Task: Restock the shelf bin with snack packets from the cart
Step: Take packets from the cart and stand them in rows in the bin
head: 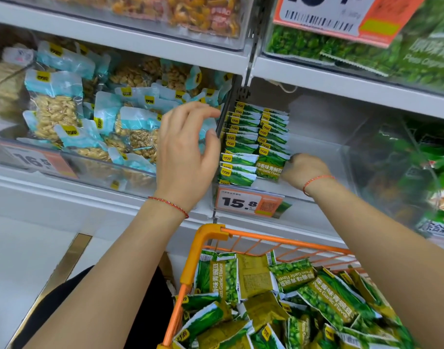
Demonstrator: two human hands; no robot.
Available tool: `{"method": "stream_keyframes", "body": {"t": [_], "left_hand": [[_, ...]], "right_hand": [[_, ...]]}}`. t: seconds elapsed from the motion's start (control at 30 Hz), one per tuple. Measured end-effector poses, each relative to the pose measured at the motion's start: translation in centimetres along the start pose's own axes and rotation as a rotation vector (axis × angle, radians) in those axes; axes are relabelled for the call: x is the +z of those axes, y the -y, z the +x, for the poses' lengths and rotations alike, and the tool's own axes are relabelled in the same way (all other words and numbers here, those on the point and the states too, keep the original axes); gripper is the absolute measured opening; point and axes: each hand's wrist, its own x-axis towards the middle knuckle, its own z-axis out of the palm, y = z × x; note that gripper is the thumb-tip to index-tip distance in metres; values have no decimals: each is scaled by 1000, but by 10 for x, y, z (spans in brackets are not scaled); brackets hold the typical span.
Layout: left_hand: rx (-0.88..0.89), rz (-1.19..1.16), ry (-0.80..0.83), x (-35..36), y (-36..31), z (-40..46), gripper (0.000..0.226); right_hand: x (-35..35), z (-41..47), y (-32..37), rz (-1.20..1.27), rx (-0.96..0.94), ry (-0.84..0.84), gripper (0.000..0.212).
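My right hand has its fingers curled down against the front of the right-hand row of green garlic-pea packets. They are tucked out of sight behind the knuckles, so I cannot tell whether they pinch the front packet or only press it back. I judge the aim is to keep the row standing on edge and tight to the left wall of the clear shelf bin. My left hand hangs just in front of the bin's left edge, fingers spread and loosely bent, holding nothing (ready, I think, to steady the left row).

The packets stand in two neat rows, yellow logo corners up, filling only the left part of the bin; the right part shows bare floor, so plenty of restocking is left. A price tag reading 15.8 is fixed to the bin's front. Below, the orange cart holds a loose heap of the same pea packets, close under both arms for the next reach. The neighbouring bin to the left holds blue peanut packs.
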Motion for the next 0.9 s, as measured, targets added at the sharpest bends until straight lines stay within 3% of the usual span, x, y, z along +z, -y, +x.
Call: {"method": "stream_keyframes", "body": {"t": [0.17,0.33,0.47,0.6,0.67,0.77,0.9], "left_hand": [[18,2,23,-16,-6,-13,22],[68,-138,152,-31,-57,-27,21],[115,-276,520,-35,-108,-54,21],[277,123,1043,-6,-125,-92,43],[341,187,1194,12,-130,-115,58],[422,328,1246,35,-135,-139,67],[512,401,1111,49,-129,-150,66]], "right_hand": [[-43,-47,-7,-54,-126,-31,36],[-73,-112,-18,96,-193,-159,38],[-89,-166,-44,310,-149,-106,44],[-70,-211,-81,485,-11,-168,41],[-50,-224,-94,520,79,-193,37],[-19,-234,-108,559,146,-254,28],[11,-234,-123,898,219,-257,8]]}}
